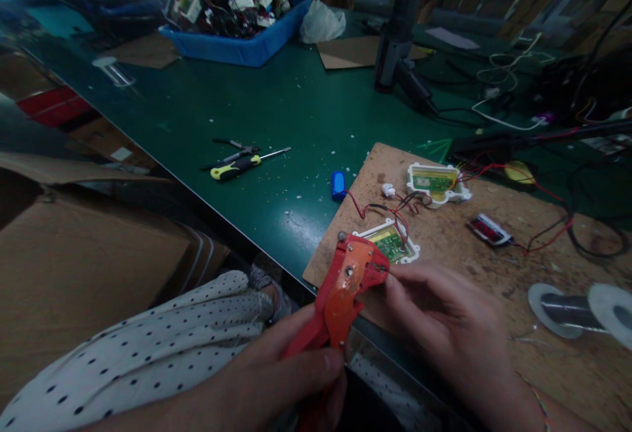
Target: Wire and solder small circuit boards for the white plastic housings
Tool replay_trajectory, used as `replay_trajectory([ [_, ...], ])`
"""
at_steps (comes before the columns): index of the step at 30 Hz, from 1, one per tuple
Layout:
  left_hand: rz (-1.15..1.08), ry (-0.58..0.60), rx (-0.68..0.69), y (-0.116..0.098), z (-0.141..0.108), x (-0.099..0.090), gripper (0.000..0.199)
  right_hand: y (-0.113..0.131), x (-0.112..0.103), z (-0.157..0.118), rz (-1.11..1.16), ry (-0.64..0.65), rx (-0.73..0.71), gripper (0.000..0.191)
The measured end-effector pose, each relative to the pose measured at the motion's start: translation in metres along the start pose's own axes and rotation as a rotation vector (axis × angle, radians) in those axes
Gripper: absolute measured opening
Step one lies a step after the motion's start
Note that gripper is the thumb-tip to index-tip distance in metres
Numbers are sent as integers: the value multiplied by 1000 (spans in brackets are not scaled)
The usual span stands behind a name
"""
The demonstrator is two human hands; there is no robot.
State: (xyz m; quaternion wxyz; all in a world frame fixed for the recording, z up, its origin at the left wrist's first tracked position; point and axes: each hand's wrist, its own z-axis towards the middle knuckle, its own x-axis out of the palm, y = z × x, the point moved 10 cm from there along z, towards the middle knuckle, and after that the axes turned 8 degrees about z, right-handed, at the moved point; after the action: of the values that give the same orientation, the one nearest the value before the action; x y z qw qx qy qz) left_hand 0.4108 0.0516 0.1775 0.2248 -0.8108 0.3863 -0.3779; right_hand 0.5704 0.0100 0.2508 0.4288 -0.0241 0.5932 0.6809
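Observation:
A red and orange wire stripper [344,280] is gripped in my left hand [296,373], its jaws up and to the right. At those jaws my right hand [444,320] pinches a thin dark wire [379,267] between thumb and forefinger. Just behind the tool lies a green circuit board in a white housing [394,245], partly covered by the stripper. Red and black leads run from it towards a blue battery [338,186] and a white connector [389,190]. A second white housing with a board [434,182] sits farther back.
A brown work board [533,267] carries a small display module [489,230] and a solder spool [567,310]. On the green table [296,109] lie a screwdriver [241,166] and cutters [237,147]. Farther back are a heat gun [397,43] and a full blue bin [237,49].

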Motion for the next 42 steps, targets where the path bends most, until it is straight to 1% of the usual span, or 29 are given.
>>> replay_trajectory([
  [2, -30, 3, -33, 8, 2, 1, 26, -2, 0, 0, 5, -4, 19, 5],
  [4, -66, 41, -60, 15, 5, 5, 33, -5, 0, 0, 15, -11, 44, 4],
  [7, -113, 70, -95, 20, 7, 9, 40, -9, -1, 1, 48, -24, 83, 5],
  [12, -160, 64, -103, 14, 3, 12, 24, -15, 1, 0, 122, -19, 154, 8],
  [13, -165, 56, -108, 14, 2, 11, 23, -17, 1, 0, 137, -15, 168, 8],
  [17, -169, 19, -145, 18, 2, 8, 33, -24, 6, -3, 208, 0, 221, 8],
  [20, -178, -19, -168, 24, 5, 7, 31, -31, 11, -4, 274, 17, 287, 13],
  [22, -199, -28, -115, 21, 9, 8, 29, -37, 13, -3, 332, 13, 350, 16],
  [23, -206, -12, -58, 16, 11, 9, 27, -40, 14, -3, 364, 9, 388, 18],
  [25, -177, 40, 75, 1, 14, 12, 22, -47, 14, -3, 429, -11, 469, 23],
  [26, -159, 52, 138, -8, 14, 11, 23, -50, 14, -3, 455, -17, 508, 25],
  [28, -129, 20, 228, -25, 14, 1, 32, -56, 14, -4, 500, -24, 566, 29],
  [31, -119, -138, 306, -50, 8, -29, 49, -64, 16, -7, 566, -15, 627, 32],
  [34, -59, -311, 333, -73, 0, -57, 50, -71, 18, -10, 608, -9, 670, 32],
  [37, 8, -458, 329, -88, -7, -78, 49, -74, 19, -12, 620, -10, 684, 33],
  [40, 76, -561, 327, -97, -9, -96, 46, -75, 21, -13, 616, -3, 700, 36],
  [42, 150, -618, 335, -102, -9, -109, 47, -72, 19, -12, 603, -9, 680, 39],
])
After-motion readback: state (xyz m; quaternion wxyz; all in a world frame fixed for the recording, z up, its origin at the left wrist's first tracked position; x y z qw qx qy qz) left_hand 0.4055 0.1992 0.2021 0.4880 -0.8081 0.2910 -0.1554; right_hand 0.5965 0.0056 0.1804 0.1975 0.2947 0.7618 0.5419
